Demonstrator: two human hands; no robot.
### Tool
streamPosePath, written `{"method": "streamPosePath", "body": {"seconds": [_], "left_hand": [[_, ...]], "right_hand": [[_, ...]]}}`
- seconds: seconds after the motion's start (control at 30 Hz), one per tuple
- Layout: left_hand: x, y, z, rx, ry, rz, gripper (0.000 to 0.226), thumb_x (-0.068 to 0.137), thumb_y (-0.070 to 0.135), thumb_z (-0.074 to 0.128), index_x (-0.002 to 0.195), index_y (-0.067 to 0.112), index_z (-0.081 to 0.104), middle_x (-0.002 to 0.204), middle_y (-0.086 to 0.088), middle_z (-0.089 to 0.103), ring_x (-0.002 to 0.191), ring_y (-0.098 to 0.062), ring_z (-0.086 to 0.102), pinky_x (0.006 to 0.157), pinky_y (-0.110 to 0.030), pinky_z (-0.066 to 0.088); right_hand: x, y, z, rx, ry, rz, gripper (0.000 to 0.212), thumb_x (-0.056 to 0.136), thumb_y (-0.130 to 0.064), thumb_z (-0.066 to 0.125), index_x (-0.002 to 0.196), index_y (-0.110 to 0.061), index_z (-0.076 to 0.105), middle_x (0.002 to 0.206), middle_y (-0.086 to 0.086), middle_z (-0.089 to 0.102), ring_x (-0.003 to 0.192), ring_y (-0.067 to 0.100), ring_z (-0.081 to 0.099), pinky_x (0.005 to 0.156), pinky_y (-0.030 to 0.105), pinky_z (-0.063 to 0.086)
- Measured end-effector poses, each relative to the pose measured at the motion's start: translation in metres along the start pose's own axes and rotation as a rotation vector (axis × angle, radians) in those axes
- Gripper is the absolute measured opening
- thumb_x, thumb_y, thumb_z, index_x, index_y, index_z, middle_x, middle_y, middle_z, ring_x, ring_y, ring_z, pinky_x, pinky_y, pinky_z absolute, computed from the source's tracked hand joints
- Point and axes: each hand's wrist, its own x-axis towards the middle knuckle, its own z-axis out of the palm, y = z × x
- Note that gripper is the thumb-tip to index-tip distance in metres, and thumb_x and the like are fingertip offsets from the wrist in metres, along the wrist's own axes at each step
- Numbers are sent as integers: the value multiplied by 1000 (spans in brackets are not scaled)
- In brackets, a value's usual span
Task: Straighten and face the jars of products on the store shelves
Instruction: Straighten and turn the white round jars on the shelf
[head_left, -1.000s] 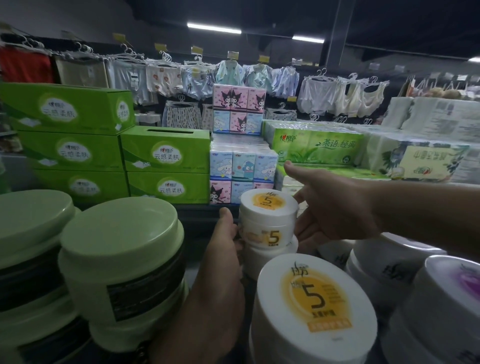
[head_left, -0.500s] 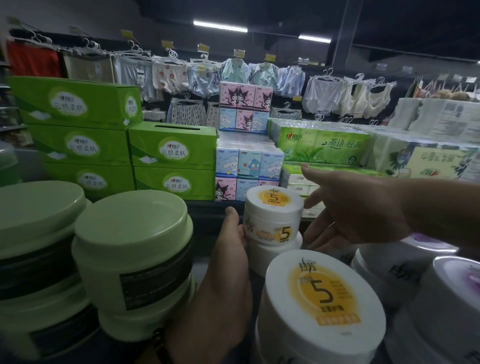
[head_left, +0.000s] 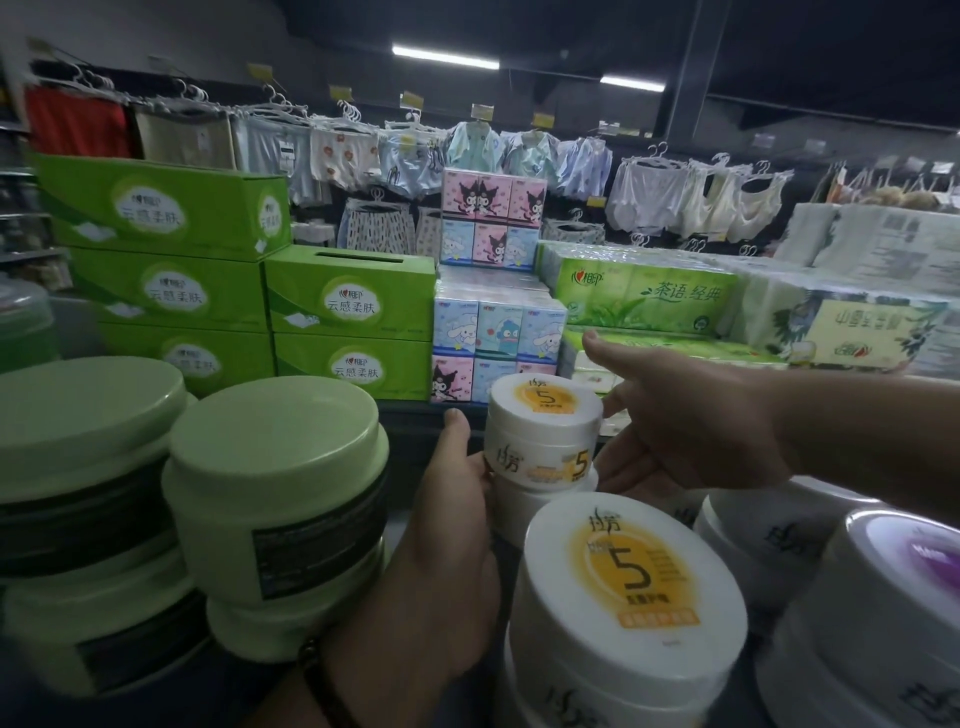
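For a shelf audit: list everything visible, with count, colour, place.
far white jar: one, orange label, centre, atop another
other white jars: several, orange or purple labels, front right
green jars: at least four, pale green, front left
tissue boxes: five, green, behind left
cartoon tissue packs: many, pink and blue, behind centre
wrapped tissue bundles: several, green and white, behind right
hanging underwear: many, mixed colours, back rack
ceiling lights: two, white, overhead
left hand: holds far jar's left side
right hand: fingers at its right side

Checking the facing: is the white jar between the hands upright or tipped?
Upright: the white jar sits level on the lower jar, lid up.
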Motion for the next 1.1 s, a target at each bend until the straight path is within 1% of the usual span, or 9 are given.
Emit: {"method": "streamPosePath", "body": {"seconds": [0.1, 0.17, 0.27, 0.4, 0.5, 0.57, 0.67, 0.77, 1.1], "left_hand": [[1, -2, -1, -5, -32, -11, 90, 103, 69, 23, 117, -4, 75, 104, -27, 77, 90, -32, 78, 73, -35, 62], [1, -3, -2, 1, -31, -10, 91, 103, 69, 24, 113, -5, 77, 102, -27, 77, 81, -30, 78, 71, -35, 62], [1, -3, -6, 29, -26, 6, 91, 103, 69, 25, 111, -4, 78, 104, -26, 77, 94, -34, 77, 92, -41, 57], [5, -3, -9, 50, 11, 20, 87, 102, 71, 29, 116, -1, 76, 106, -23, 78, 107, -36, 75, 112, -52, 48], [7, -3, -6, 17, 16, -27, 87, 101, 72, 30, 131, -1, 67, 116, -27, 75, 114, -41, 71, 111, -55, 48], [8, -3, -4, -19, 18, -28, 85, 101, 72, 32, 140, 2, 58, 120, -28, 73, 114, -43, 71, 105, -53, 52], [9, 0, -2, -25, 14, 28, 82, 101, 71, 30, 136, 3, 61, 118, -27, 74, 115, -44, 70, 105, -53, 51], [11, 1, -1, -7, 8, 53, 87, 102, 72, 26, 127, 0, 68, 117, -29, 74, 119, -45, 68, 112, -58, 46], [17, -6, -10, 53, 39, 63, 91, 97, 81, 27, 137, 8, 64, 123, -21, 74, 120, -39, 69, 116, -59, 43]], "right_hand": [[9, -1, -2, -10, 5, -10, 110, 84, -90, 47, 159, -9, 37, 126, 38, 66, 91, 41, 77, 71, 39, 63], [12, 0, -1, -14, 10, -14, 105, 86, -90, 45, 152, -8, 46, 132, 40, 63, 96, 42, 74, 73, 40, 63], [14, 1, 0, -24, -3, -40, 95, 89, -90, 38, 138, -11, 60, 128, 38, 66, 96, 42, 71, 77, 39, 63], [14, 0, 1, -51, 2, -53, 93, 93, -87, 32, 130, -9, 67, 125, 36, 69, 93, 40, 71, 72, 36, 62], [11, 0, 1, -57, 7, -32, 97, 94, -87, 31, 132, -5, 66, 131, 37, 66, 105, 44, 71, 76, 39, 62], [9, 2, 2, -53, 33, -16, 99, 93, -87, 34, 142, -5, 57, 134, 40, 62, 114, 48, 71, 79, 40, 62], [4, 3, 1, -16, 66, -11, 101, 93, -86, 38, 155, -7, 42, 128, 38, 61, 97, 44, 75, 68, 38, 63], [-6, 4, 3, 18, 57, -27, 96, 93, -84, 40, 153, -8, 43, 115, 36, 65, 71, 37, 75, 59, 35, 61], [-17, 3, 8, -11, 47, -53, 101, 88, -89, 41, 149, -8, 48, 128, 36, 62, 85, 37, 70, 60, 33, 59]]}}
